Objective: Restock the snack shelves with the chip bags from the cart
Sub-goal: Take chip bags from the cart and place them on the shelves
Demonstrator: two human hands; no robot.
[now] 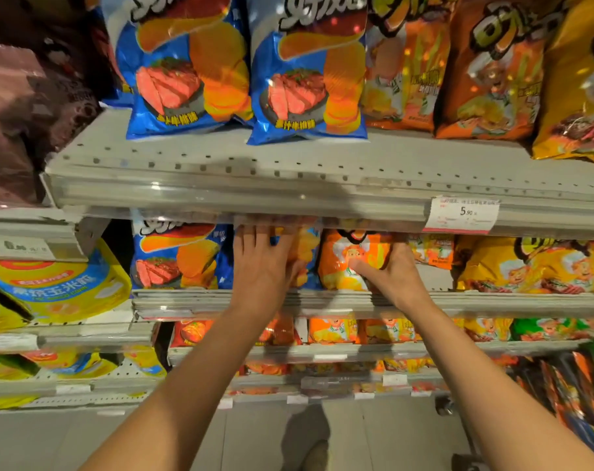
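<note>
Both bare forearms reach up from the bottom of the view toward the second shelf (pixel 254 297), which serves as the landmark. Below that shelf, nearer the camera, lie the grey floor (pixel 50 443) and several lower shelves of small orange snack packs (pixel 333 330).

At the second shelf's front edge the left hand (pixel 259 266) lies flat with its fingers straight, pressing against a blue chip bag (pixel 304 256) that stands on the shelf; the fingertips disappear under the shelf above. Just to the right, the right hand (pixel 392 273) grips an orange chip bag (pixel 350 260), the thumb across the bag's front and the fingers hidden behind it. The two hands are apart, each on its own bag, and the two bags stand side by side.

Left of the left hand on the same shelf stands another blue bag with a steak picture (pixel 178 256). Right of the right hand stand yellow bags (pixel 526 266).

Above the second shelf runs the grey perforated top shelf (pixel 220 158), with a white price tag (pixel 460 214) reading 5.90 clipped to its front rail. On it stand two blue bags (pixel 186 69), then orange bags (pixel 404 73) and a yellow one at the far right. Left of these shelves, a neighbouring unit holds yellow-and-blue pouches (pixel 57 287).
</note>
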